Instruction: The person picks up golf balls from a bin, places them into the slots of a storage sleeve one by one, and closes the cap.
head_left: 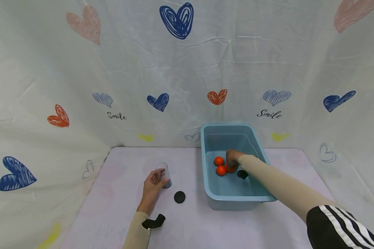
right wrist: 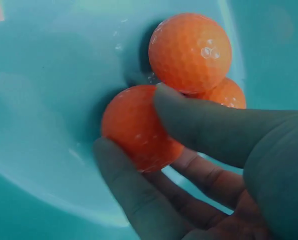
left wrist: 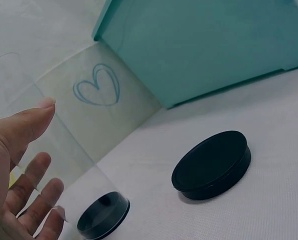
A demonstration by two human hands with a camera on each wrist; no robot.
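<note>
While the right hand [head_left: 233, 157] reaches down into the blue tub [head_left: 237, 199], we find its grip closed on one orange ball [right wrist: 139, 127], thumb above and fingers below; that ball lies at the fingertips, just beside the others. We count three orange balls in the tub, lying in water. The left hand [head_left: 152, 183] curls round one clear cup [head_left: 163, 174] standing upright on the tabletop [head_left: 112, 207], well apart from the balls. One black lid [head_left: 179, 197] lies between cup and tub.
</note>
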